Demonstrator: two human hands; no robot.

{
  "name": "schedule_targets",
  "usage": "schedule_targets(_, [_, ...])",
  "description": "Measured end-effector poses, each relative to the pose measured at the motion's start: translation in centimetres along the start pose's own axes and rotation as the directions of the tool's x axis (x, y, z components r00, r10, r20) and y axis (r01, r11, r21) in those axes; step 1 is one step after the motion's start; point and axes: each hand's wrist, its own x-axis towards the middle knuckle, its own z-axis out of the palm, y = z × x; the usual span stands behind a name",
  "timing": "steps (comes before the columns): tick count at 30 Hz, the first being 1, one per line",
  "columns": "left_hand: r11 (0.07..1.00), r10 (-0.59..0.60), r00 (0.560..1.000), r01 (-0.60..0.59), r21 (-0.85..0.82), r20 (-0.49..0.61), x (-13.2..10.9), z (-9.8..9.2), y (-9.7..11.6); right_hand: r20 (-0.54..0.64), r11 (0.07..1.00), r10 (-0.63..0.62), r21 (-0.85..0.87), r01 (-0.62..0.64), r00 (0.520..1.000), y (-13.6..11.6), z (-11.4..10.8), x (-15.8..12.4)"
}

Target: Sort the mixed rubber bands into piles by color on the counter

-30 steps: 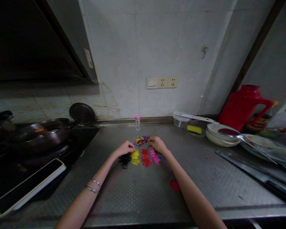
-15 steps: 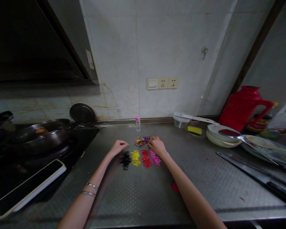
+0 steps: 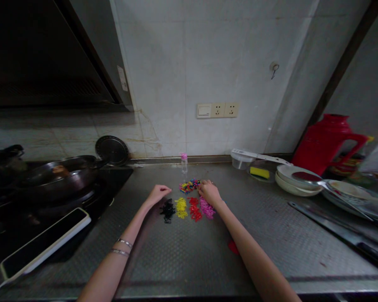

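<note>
Small coloured pieces that look like rubber bands lie in heaps on the metal counter. My right hand (image 3: 209, 192) is at the right end of the mixed-colour heap (image 3: 188, 186), fingertips closed together and touching it; what they pinch is hidden. My left hand (image 3: 158, 194) hovers just left of that heap, thumb and finger pressed together; anything between them is too small to make out. Nearer me are a black heap (image 3: 168, 210), a yellow heap (image 3: 181, 208), a red heap (image 3: 195, 209) and a pink heap (image 3: 207, 209), the last partly under my right hand.
Behind the heaps stands a small clear bottle (image 3: 184, 163) with a pink cap. On the left are a phone (image 3: 45, 243) and a pan (image 3: 59, 178) on the stove. To the right lie a yellow sponge (image 3: 259, 173), bowls (image 3: 297, 184), a long-bladed knife (image 3: 324, 224) and a red thermos (image 3: 327, 144).
The whole view has shifted slightly, so everything appears a little further right. Both hands keep nearly the same pose and place, with the right fingers still at the mixed heap.
</note>
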Motion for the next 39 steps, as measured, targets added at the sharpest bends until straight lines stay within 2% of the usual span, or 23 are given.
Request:
schedule_targets(4, [1.000, -0.001, 1.000, 0.001, 0.003, -0.004, -0.1, 0.0, 0.3, -0.010, 0.996, -0.043, 0.076, 0.044, 0.999, -1.0, -0.8, 0.1])
schedule_targets(11, [1.000, -0.006, 1.000, 0.006, 0.000, 0.003, 0.0, 0.1, 0.1, -0.024, 0.928, -0.257, 0.272, 0.254, 0.966, -4.2, -1.1, -0.2])
schedule_targets(15, [1.000, 0.002, 1.000, -0.002, -0.001, 0.006, 0.0, 0.2, -0.2, 0.040, 0.902, -0.302, 0.336, 0.272, 0.952, -5.0, -1.2, -0.6])
schedule_targets(18, [1.000, 0.001, 1.000, -0.001, -0.005, 0.003, 0.0, 0.3, -0.3, 0.030, 0.890, -0.307, 0.363, 0.276, 0.951, -4.8, -1.2, -0.6])
schedule_targets(25, [0.998, 0.051, 0.999, -0.051, 0.046, 0.016, 1.2, 1.2, -0.5, -0.074, 0.921, -0.167, 0.344, 0.183, 0.983, -3.2, -1.4, -0.1])
schedule_targets(31, [0.945, 0.122, 0.990, -0.136, 0.298, 0.064, 3.7, 2.5, 0.5, -0.116, 0.953, -0.055, 0.290, 0.087, 0.992, -1.5, -1.4, 0.2])
schedule_targets(34, [0.907, 0.115, 0.991, -0.132, 0.399, 0.067, 4.5, 3.0, 1.1, -0.107, 0.960, -0.010, 0.278, 0.040, 0.994, -0.8, -1.7, 0.1])
schedule_targets(39, [0.872, 0.063, 0.993, -0.103, 0.478, 0.099, 4.9, 3.5, 1.8, -0.112, 0.959, 0.036, 0.282, -0.003, 0.993, 0.1, -1.6, 0.0])
